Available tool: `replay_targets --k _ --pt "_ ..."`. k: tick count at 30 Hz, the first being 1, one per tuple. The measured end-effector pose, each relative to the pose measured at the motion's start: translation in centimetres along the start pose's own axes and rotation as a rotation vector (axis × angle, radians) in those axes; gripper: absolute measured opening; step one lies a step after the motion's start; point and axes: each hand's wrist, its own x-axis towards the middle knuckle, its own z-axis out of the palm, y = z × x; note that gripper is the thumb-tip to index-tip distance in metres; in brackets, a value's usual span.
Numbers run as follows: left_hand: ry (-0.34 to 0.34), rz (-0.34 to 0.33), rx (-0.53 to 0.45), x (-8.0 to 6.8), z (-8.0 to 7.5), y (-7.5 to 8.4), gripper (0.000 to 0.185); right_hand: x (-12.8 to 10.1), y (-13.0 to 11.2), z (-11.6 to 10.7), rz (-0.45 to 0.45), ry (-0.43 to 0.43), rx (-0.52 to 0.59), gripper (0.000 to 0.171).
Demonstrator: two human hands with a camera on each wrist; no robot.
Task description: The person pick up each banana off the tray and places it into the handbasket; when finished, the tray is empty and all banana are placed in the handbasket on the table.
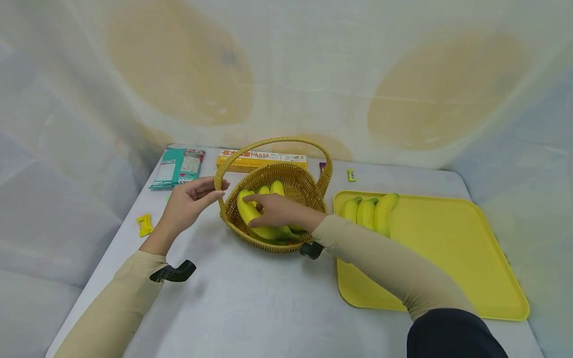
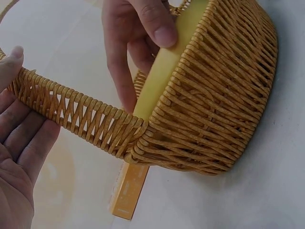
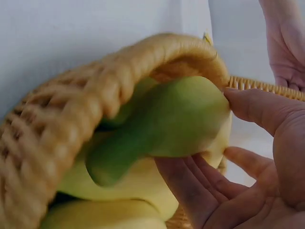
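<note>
A woven wicker basket [image 1: 309, 191] with a tall arched handle [image 1: 277, 141] stands on the white table. A bunch of yellow bananas [image 1: 245, 209] lies inside it. My right hand [image 1: 265, 203] reaches into the basket and holds the bunch. Up close, its thumb is on the banana [image 3: 181, 119] and its fingers [image 3: 200, 191] are underneath. My left hand [image 1: 211, 191] is at the basket's left side, with straight fingers [image 2: 19, 129] laid against the handle [image 2: 81, 112] near its base. The basket wall [image 2: 219, 105] hides most of the fruit from that side.
A yellow tray [image 1: 447, 248] lies right of the basket with a second banana bunch [image 1: 371, 211] at its near-left corner. Behind the basket are a pasta box [image 1: 261, 160] and a teal packet [image 1: 179, 166]. Two small yellow items [image 1: 144, 224] [image 1: 351, 174] lie loose on the table.
</note>
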Motion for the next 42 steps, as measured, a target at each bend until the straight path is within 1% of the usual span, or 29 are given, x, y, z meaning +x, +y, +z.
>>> replay_targets --k 5,9,12,15,18,21,24,27,30,34,38,42 --pt "-0.004 0.015 -0.016 0.2 0.1 0.0 0.038 0.3 -0.5 0.2 0.036 -0.024 0.001 0.076" --pt "-0.004 0.028 -0.02 0.3 0.1 0.0 0.037 0.4 -0.6 0.1 0.034 -0.029 -0.022 0.077" --pt "0.0 0.024 -0.016 0.2 0.1 0.0 0.037 0.5 -0.7 0.1 0.03 -0.031 -0.038 0.077" --pt "0.003 0.021 -0.013 0.2 0.1 0.0 0.037 0.5 -0.8 0.1 0.022 -0.028 -0.049 0.077" --pt "0.002 0.023 -0.014 0.2 0.1 0.0 0.037 0.2 -0.7 0.1 0.029 -0.022 -0.037 0.078" --pt "0.0 0.029 -0.017 0.3 0.2 0.0 0.037 -0.4 -0.2 0.1 0.029 0.005 -0.024 0.077" --pt "0.001 0.039 -0.021 0.2 0.2 0.0 0.036 -1.6 0.6 0.0 0.007 0.05 -0.023 0.075" --pt "0.005 0.045 -0.019 0.2 0.2 -0.1 0.035 -3.4 1.5 -0.2 -0.019 0.107 -0.01 0.07" --pt "0.007 0.043 -0.016 0.2 0.1 -0.2 0.035 -5.4 2.7 -0.2 -0.055 0.19 -0.011 0.066" --pt "0.008 0.041 -0.018 0.2 0.1 -0.2 0.035 -8.5 4.4 -0.1 -0.079 0.329 -0.01 0.06" --pt "0.01 0.045 -0.015 0.2 0.2 -0.1 0.035 -11.4 6.4 0.1 -0.06 0.456 0.023 0.055" --pt "0.011 0.047 -0.02 0.1 0.2 -0.3 0.034 -13.9 9.0 0.2 -0.007 0.527 0.068 0.054"
